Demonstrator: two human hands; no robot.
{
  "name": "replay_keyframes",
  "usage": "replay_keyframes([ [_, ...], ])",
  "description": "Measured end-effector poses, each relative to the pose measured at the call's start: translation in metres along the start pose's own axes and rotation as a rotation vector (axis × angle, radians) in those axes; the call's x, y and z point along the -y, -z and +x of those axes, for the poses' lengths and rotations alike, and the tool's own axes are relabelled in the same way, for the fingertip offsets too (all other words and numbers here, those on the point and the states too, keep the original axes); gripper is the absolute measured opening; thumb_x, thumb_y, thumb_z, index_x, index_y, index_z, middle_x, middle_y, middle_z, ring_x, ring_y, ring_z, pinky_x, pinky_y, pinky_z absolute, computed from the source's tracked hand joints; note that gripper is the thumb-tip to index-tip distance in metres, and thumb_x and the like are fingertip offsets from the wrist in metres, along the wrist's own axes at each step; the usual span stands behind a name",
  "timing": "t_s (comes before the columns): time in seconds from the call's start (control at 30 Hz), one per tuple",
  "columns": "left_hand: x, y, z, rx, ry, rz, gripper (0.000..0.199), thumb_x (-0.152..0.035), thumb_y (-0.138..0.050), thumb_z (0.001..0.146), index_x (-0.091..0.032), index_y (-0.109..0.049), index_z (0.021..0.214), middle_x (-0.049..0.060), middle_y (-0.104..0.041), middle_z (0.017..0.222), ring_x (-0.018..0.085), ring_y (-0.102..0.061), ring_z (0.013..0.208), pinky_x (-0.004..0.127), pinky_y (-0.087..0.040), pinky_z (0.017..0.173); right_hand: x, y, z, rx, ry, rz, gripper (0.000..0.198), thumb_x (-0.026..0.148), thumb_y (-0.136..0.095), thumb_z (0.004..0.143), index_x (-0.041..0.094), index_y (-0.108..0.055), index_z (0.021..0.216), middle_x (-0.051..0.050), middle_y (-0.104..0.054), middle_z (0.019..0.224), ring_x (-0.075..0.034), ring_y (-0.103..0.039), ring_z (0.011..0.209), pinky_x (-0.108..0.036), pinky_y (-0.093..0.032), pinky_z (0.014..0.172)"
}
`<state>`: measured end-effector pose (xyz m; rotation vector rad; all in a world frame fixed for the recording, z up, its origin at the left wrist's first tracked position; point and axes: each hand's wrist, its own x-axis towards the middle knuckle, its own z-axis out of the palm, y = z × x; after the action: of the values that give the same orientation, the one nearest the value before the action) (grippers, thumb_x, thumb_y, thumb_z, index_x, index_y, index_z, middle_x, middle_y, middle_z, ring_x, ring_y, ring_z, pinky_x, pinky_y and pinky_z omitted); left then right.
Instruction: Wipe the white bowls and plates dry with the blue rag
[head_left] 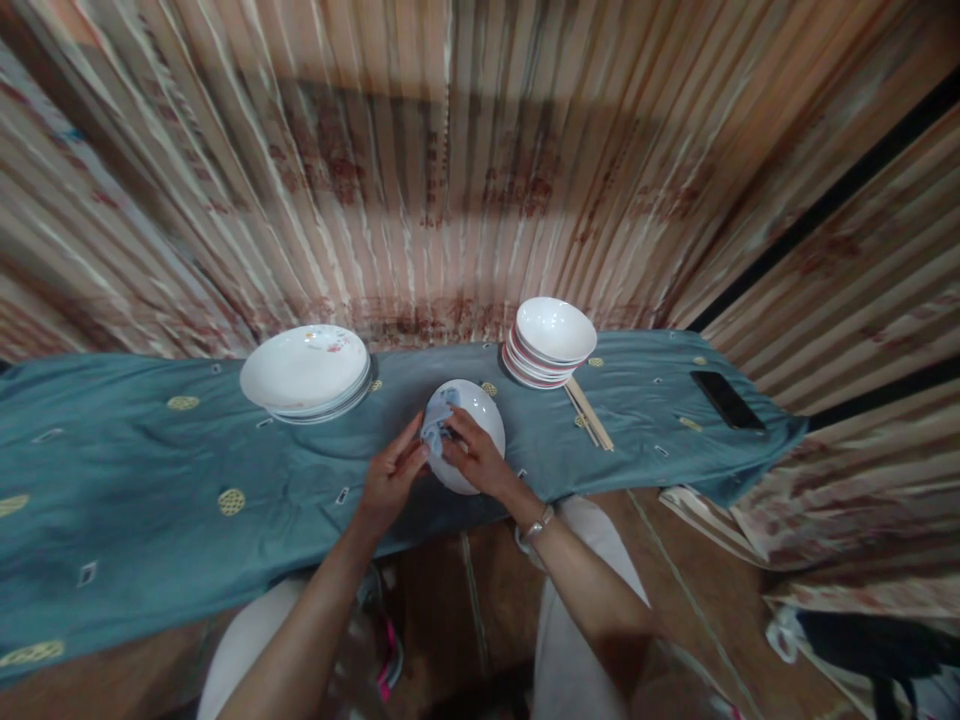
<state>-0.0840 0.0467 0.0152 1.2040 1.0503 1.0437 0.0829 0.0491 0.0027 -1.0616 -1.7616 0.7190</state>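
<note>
A white bowl (pixel 489 425) sits near the table's front edge, between my two hands. My right hand (pixel 478 452) is closed on a light blue-grey cloth (pixel 437 420), which lies over the bowl's left side. My left hand (pixel 394 470) grips the bowl's left rim, with its fingertips close to the cloth. The bowl's far-left part is hidden under the cloth and fingers.
Large white plates (pixel 304 368) with a floral print are stacked at the left. A stack of white bowls (pixel 555 330) stands at the back right, chopsticks (pixel 591 412) beside it. A black phone (pixel 726 400) lies on the right of the green tablecloth (pixel 300 500).
</note>
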Motion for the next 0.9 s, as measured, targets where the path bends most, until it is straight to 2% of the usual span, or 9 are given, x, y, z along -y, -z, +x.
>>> replay_keyframes([
  [0.1, -0.002, -0.001, -0.001, 0.019, 0.010, -0.026, 0.088, -0.058, -0.074, 0.066, -0.015, -0.052, 0.139, 0.013, -0.070, 0.119, 0.030, -0.067, 0.103, 0.043, -0.058, 0.084, -0.014, 0.002, 0.006, -0.075, 0.019, -0.052, 0.021, 0.027, -0.053, 0.091, 0.021, -0.061, 0.110, -0.011, -0.053, 0.137, -0.021, -0.047, 0.131, -0.037, -0.038, 0.110],
  [0.2, -0.003, -0.002, -0.002, 0.022, 0.019, -0.039, 0.085, -0.055, -0.075, 0.067, -0.015, -0.053, 0.139, 0.013, -0.068, 0.123, 0.031, -0.067, 0.105, 0.043, -0.058, 0.084, -0.025, 0.007, 0.009, -0.118, 0.026, -0.132, 0.028, 0.024, -0.052, 0.091, 0.020, -0.060, 0.117, -0.013, -0.050, 0.142, -0.023, -0.045, 0.134, -0.041, -0.035, 0.114],
  [0.4, -0.004, -0.003, -0.003, 0.021, 0.028, -0.061, 0.085, -0.055, -0.076, 0.066, -0.016, -0.054, 0.138, 0.012, -0.070, 0.120, 0.031, -0.067, 0.103, 0.043, -0.059, 0.081, -0.030, 0.018, 0.008, -0.125, 0.027, -0.352, 0.045, 0.013, -0.046, 0.088, 0.016, -0.054, 0.133, -0.015, -0.045, 0.147, -0.024, -0.038, 0.139, -0.047, -0.030, 0.117],
  [0.53, -0.004, -0.002, -0.004, 0.028, 0.020, -0.059, 0.086, -0.055, -0.075, 0.066, -0.016, -0.052, 0.139, 0.012, -0.067, 0.127, 0.031, -0.066, 0.107, 0.042, -0.059, 0.081, -0.030, 0.023, 0.000, -0.110, 0.010, -0.476, 0.052, 0.007, -0.043, 0.087, 0.015, -0.050, 0.138, -0.015, -0.044, 0.147, -0.026, -0.037, 0.140, -0.049, -0.031, 0.117],
  [0.77, -0.003, -0.001, -0.003, 0.032, 0.029, -0.027, 0.089, -0.058, -0.074, 0.067, -0.015, -0.050, 0.141, 0.013, -0.071, 0.117, 0.030, -0.067, 0.101, 0.042, -0.060, 0.079, -0.037, 0.031, -0.020, -0.073, -0.068, -0.632, 0.046, 0.009, -0.046, 0.086, 0.010, -0.056, 0.131, -0.020, -0.050, 0.140, -0.029, -0.044, 0.133, -0.049, -0.039, 0.112],
  [0.9, -0.003, -0.001, -0.003, 0.020, 0.025, 0.006, 0.089, -0.060, -0.073, 0.067, -0.014, -0.051, 0.140, 0.013, -0.072, 0.114, 0.030, -0.067, 0.100, 0.040, -0.060, 0.078, -0.041, 0.032, -0.033, -0.084, -0.107, -0.654, 0.041, 0.010, -0.048, 0.086, 0.014, -0.060, 0.125, -0.016, -0.058, 0.131, -0.026, -0.053, 0.124, -0.047, -0.043, 0.109],
])
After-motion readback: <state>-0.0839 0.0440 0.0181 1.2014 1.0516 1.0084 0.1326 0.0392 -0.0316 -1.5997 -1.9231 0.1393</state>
